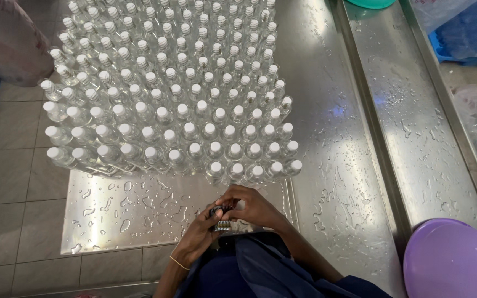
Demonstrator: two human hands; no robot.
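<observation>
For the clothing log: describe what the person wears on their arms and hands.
Both hands are bare, no gloves. The left hand has a thin yellow band around its wrist. The right hand shows no ring or band; its forearm is bare. Dark blue fabric lies below the arms.

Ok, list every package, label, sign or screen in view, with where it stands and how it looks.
No labels, signs or screens show.
Clear bottles: packed rows on the wet steel table, white caps, no labels visible.
Small dark object: held between left hand and right hand; too small to tell.
Purple basin: bottom right, round, plain.
Teal basin: top edge, only rim seen.
Blue crate: top right, under clear plastic.
</observation>
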